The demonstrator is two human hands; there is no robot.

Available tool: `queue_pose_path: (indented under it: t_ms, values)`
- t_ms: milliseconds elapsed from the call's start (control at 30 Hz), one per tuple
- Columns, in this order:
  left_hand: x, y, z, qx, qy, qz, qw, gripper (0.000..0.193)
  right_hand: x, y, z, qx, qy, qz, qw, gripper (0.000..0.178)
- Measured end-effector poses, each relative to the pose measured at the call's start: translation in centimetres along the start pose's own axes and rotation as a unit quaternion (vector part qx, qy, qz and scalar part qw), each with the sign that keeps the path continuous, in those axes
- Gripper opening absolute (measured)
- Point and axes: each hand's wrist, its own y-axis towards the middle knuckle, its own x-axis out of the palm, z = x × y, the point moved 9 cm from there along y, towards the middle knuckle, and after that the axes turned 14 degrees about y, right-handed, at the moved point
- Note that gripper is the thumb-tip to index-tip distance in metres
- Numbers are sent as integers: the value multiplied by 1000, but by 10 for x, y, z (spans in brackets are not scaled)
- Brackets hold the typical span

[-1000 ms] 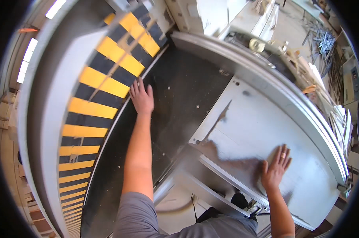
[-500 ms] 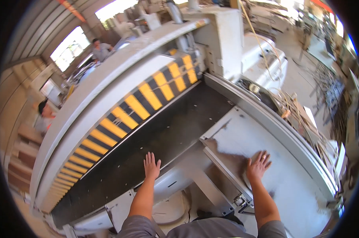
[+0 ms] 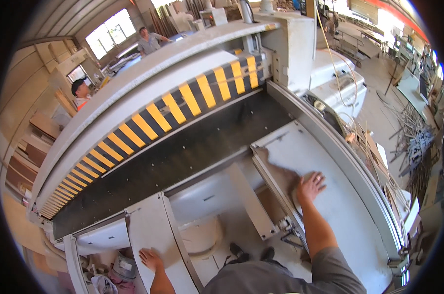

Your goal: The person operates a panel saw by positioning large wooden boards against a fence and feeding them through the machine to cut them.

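My left hand point(image 3: 151, 258) is open, its fingers spread over the narrow pale table panel point(image 3: 154, 226) at the lower left, and nothing is in it. At the right, my right hand point(image 3: 310, 187) lies open, fingers apart, on the wide grey metal table point(image 3: 339, 215) beside a worn brown patch. Both panels belong to a large machine. Beyond them runs its long black bed point(image 3: 207, 134), dotted with small pale specks. Above the bed hangs a beam point(image 3: 173, 108) with yellow and black stripes.
A grey fence rail point(image 3: 344, 169) borders the table on the right. Wood strips point(image 3: 364, 142) and a heap of scrap point(image 3: 418, 132) lie beyond it. Between the panels is a gap with a metal bar point(image 3: 251, 206). Two people point(image 3: 151, 43) are behind the machine at the left.
My left hand has moved from over the black bed down and left to the narrow panel. My right hand stays on the wide table. The view has shifted, showing more of the left side.
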Motion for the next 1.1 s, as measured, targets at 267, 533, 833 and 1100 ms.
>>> queue_pose_path:
  t_ms: [267,533,833,1100]
  values:
    - [3,-2,-3,-15,-14,-7,1000,67,7,-3,5,-39,-32,-4,999,80]
    - [-4,36,7,-51,-17,-69,996,74,13,-5,3,-35,-30,8,999,79]
    - [-4,124,-1,-149,13,-67,986,79,2,-6,-18,46,-29,21,998,78]
    - [-35,166,-15,-226,-26,-3,974,71,-1,-6,-35,69,-59,59,994,76]
